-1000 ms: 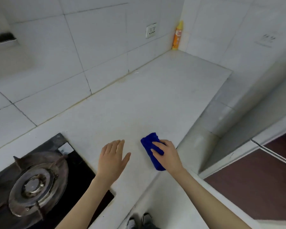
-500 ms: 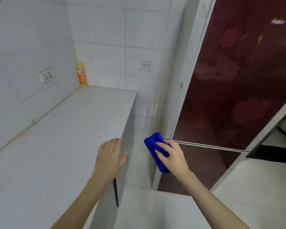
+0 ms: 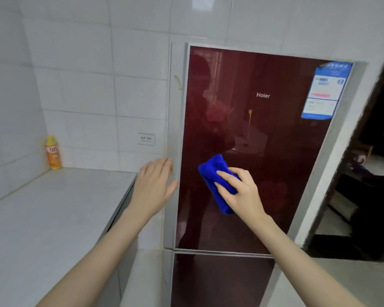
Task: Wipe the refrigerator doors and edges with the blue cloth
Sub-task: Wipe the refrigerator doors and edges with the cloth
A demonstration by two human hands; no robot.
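Head view. The right grip (image 3: 242, 191) pinches a folded blue cloth (image 3: 212, 171), fingers curled over its lower half, in front of the dark red upper fridge door (image 3: 275, 156); whether the cloth touches the door cannot be told. The left grip (image 3: 152, 189), fingers straight and loosely spread, holds nothing and lies left of the right grip. Below both grips is the lower fridge door (image 3: 220, 282). Left of the left grip is the worktop (image 3: 53, 207), with an orange bottle (image 3: 53, 152) at its far corner.
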